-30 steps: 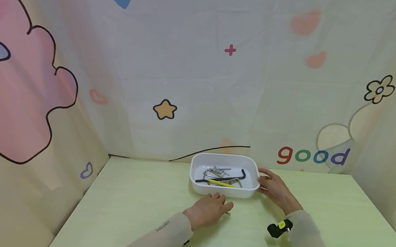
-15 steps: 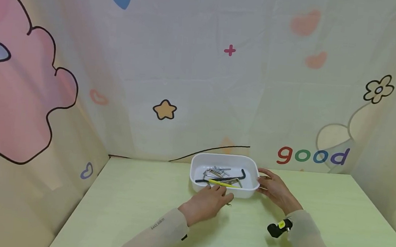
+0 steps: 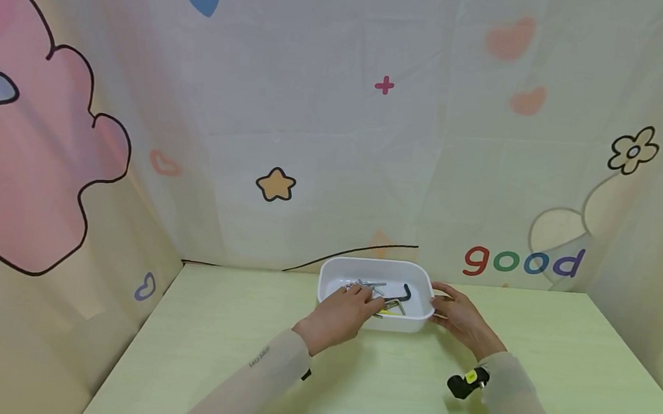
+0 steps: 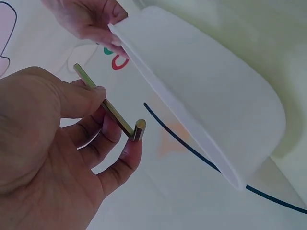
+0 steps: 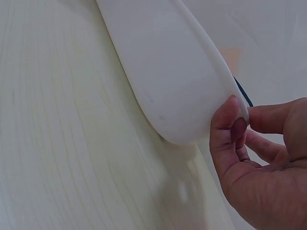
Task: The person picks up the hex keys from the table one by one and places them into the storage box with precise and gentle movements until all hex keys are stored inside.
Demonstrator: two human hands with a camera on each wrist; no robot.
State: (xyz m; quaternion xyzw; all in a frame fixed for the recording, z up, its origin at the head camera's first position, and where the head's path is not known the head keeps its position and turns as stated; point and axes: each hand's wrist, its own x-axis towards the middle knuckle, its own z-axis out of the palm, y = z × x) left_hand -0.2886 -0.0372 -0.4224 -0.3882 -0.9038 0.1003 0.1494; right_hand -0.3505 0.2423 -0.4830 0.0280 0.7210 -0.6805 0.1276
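Between thumb and fingers, my left hand (image 3: 338, 315) pinches a brass-coloured hex key (image 4: 109, 108), its short bent end pointing away from the thumb in the left wrist view. That hand is over the front rim of a white plastic tray (image 3: 332, 264) in the head view. My right hand (image 3: 463, 318) holds the tray's right end, thumb and fingers at the rim (image 5: 242, 108) in the right wrist view. Inside the tray lie a black hex key (image 3: 406, 294), a yellow stick-like piece (image 3: 393, 313) and several small metal pieces (image 3: 371, 283), partly hidden behind my left hand.
The tray stands near the back of a pale green wood-grain table (image 3: 224, 330). Behind the table hangs a printed cloth (image 3: 326, 133), close to the tray's back side. A black wrist camera (image 3: 461, 385) sticks out from the right sleeve (image 3: 523, 399).
My left hand has moved forward from the table in front of the tray to over its front rim, carrying the hex key. The right hand and tray have stayed put.
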